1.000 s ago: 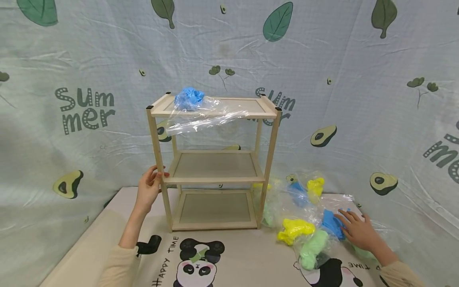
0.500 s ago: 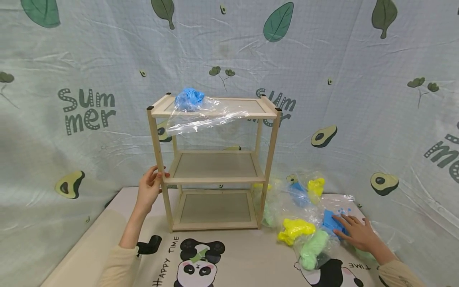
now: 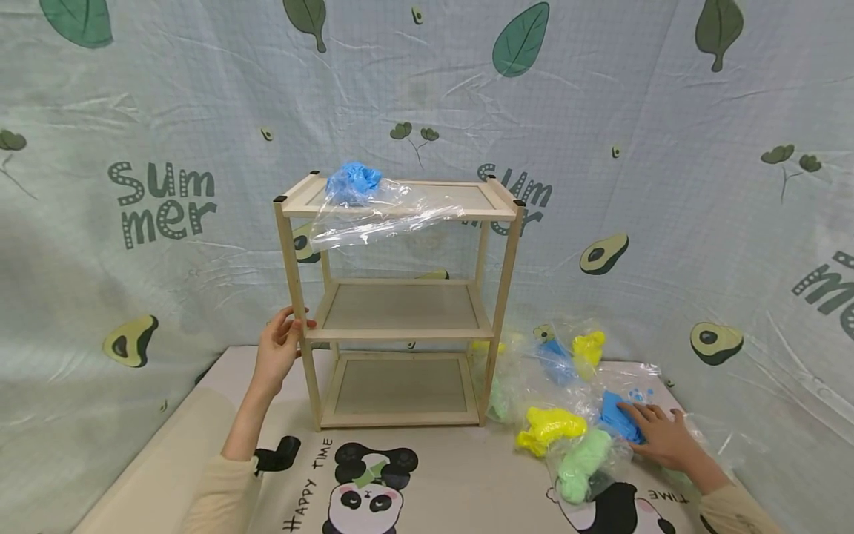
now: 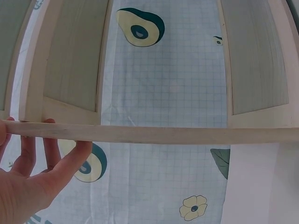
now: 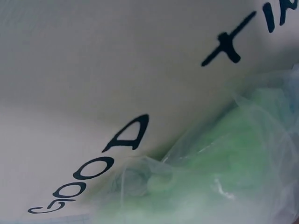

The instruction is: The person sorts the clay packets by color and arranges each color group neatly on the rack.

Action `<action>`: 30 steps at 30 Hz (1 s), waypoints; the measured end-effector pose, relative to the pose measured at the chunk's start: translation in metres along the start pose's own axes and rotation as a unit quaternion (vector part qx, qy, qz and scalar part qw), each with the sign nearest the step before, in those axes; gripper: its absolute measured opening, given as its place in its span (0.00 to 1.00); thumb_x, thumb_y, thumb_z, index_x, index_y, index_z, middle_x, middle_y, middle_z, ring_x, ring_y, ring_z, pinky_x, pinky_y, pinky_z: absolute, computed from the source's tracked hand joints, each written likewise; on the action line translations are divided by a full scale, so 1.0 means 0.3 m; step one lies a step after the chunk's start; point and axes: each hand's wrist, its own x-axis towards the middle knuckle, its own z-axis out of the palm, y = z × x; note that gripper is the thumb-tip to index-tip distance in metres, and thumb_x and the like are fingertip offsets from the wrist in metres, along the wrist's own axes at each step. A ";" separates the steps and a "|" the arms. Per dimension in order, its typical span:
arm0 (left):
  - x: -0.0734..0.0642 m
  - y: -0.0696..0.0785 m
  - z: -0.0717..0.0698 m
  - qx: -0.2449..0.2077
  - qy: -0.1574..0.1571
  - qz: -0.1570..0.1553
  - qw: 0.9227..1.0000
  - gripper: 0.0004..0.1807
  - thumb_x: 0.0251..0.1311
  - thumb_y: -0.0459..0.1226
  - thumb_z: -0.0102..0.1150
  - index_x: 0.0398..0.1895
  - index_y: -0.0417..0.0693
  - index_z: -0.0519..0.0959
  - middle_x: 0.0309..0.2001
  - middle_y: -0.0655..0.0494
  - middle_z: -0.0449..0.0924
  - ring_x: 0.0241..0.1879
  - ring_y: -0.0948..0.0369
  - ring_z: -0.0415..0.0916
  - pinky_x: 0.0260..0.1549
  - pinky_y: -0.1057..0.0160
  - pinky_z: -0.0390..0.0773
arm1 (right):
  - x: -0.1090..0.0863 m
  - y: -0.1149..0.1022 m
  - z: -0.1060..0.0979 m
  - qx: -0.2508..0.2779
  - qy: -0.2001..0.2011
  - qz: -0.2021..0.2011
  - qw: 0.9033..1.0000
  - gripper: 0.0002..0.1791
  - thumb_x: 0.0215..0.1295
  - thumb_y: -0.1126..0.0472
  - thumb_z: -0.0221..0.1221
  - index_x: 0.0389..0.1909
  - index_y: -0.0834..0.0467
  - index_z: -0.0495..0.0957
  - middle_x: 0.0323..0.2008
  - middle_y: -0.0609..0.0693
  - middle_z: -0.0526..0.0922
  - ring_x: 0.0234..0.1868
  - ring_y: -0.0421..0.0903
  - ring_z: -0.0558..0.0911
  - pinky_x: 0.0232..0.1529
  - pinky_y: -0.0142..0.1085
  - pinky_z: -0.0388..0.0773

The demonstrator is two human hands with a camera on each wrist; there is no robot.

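Note:
A three-tier wooden shelf (image 3: 400, 335) stands in the middle of the head view. My left hand (image 3: 279, 345) holds its front left post at the middle tier, with fingers reaching behind the post; the left wrist view shows this hand (image 4: 42, 172) close up. My right hand (image 3: 663, 437) lies over the right edge of a blue crumpled bundle (image 3: 615, 415), fingers loosely extended and touching it. Clear plastic surrounds the bundle. A pale green bundle (image 5: 229, 154) in clear plastic fills the lower right of the right wrist view, where no right fingers show.
A blue bundle in clear plastic (image 3: 353, 183) sits on the top tier, its wrap hanging over the front. Yellow (image 3: 550, 430) and green (image 3: 583, 466) bundles lie right of the shelf, with several others behind. A black object (image 3: 279, 455) lies near my left forearm.
My right hand has shifted slightly and lowered at the blue bundle's right edge, its fingers drawing closer together. The left hand and shelf stay put.

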 end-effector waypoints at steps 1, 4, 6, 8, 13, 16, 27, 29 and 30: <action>0.000 0.000 0.000 0.001 0.000 -0.001 1.000 0.08 0.65 0.42 0.41 0.40 0.68 0.69 0.28 0.80 0.75 0.33 0.77 0.72 0.27 0.69 0.75 | 0.002 -0.003 0.001 -0.002 0.002 0.000 1.000 0.38 0.49 0.36 0.57 0.56 0.57 0.63 0.51 0.63 0.73 0.50 0.62 0.71 0.44 0.66 0.57; -0.001 0.003 -0.001 0.005 -0.002 0.000 1.000 0.07 0.65 0.41 0.41 0.41 0.67 0.69 0.28 0.80 0.75 0.33 0.77 0.72 0.27 0.68 0.76 | 0.007 -0.013 0.000 -0.008 0.001 0.001 1.000 0.39 0.48 0.36 0.57 0.54 0.59 0.64 0.49 0.62 0.73 0.48 0.62 0.71 0.44 0.65 0.58; -0.002 0.006 -0.002 0.007 -0.002 -0.003 1.000 0.07 0.65 0.42 0.41 0.41 0.66 0.69 0.28 0.80 0.75 0.33 0.77 0.72 0.27 0.67 0.76 | 0.008 -0.021 -0.001 -0.009 0.002 0.000 1.000 0.39 0.48 0.36 0.57 0.54 0.59 0.63 0.48 0.62 0.73 0.48 0.62 0.71 0.44 0.65 0.59; -0.002 0.007 -0.003 0.008 -0.003 -0.006 1.000 0.07 0.65 0.42 0.41 0.42 0.65 0.69 0.28 0.80 0.75 0.33 0.77 0.72 0.28 0.68 0.76 | 0.008 -0.027 -0.001 -0.011 0.005 -0.001 1.000 0.39 0.49 0.37 0.57 0.55 0.58 0.62 0.48 0.62 0.73 0.48 0.62 0.71 0.44 0.65 0.59; -0.002 0.004 -0.002 0.006 -0.003 -0.007 1.000 0.07 0.65 0.42 0.42 0.41 0.67 0.68 0.28 0.81 0.75 0.33 0.77 0.72 0.27 0.69 0.76 | 0.009 -0.036 0.003 -0.014 0.013 -0.001 1.000 0.37 0.50 0.43 0.58 0.57 0.58 0.59 0.48 0.63 0.72 0.48 0.63 0.69 0.44 0.64 0.57; -0.002 0.004 -0.002 0.005 -0.003 -0.006 1.000 0.08 0.65 0.42 0.41 0.40 0.69 0.68 0.28 0.81 0.75 0.33 0.77 0.72 0.27 0.69 0.76 | 0.011 -0.039 0.000 -0.016 0.013 0.003 1.000 0.37 0.49 0.44 0.59 0.56 0.58 0.60 0.47 0.63 0.72 0.48 0.63 0.68 0.44 0.64 0.56; -0.002 0.004 -0.004 0.014 -0.004 -0.005 1.000 0.07 0.65 0.42 0.42 0.41 0.67 0.68 0.28 0.81 0.75 0.33 0.78 0.72 0.28 0.68 0.76 | 0.007 -0.051 -0.043 -0.044 0.029 -0.007 0.999 0.35 0.47 0.41 0.61 0.52 0.57 0.68 0.45 0.61 0.72 0.47 0.62 0.68 0.45 0.63 0.57; -0.001 0.004 -0.003 0.012 -0.004 -0.005 1.000 0.07 0.65 0.42 0.42 0.41 0.67 0.68 0.28 0.81 0.75 0.33 0.78 0.72 0.27 0.69 0.76 | 0.005 -0.050 -0.050 -0.052 0.034 -0.012 0.998 0.34 0.46 0.41 0.62 0.51 0.57 0.68 0.45 0.61 0.72 0.46 0.61 0.68 0.45 0.63 0.57; -0.001 0.004 -0.002 0.010 -0.004 -0.005 1.000 0.07 0.65 0.42 0.42 0.41 0.66 0.69 0.28 0.81 0.75 0.33 0.78 0.72 0.27 0.69 0.76 | 0.005 -0.049 -0.054 -0.054 0.038 -0.014 0.998 0.34 0.46 0.41 0.62 0.51 0.57 0.69 0.45 0.61 0.72 0.46 0.61 0.68 0.45 0.63 0.57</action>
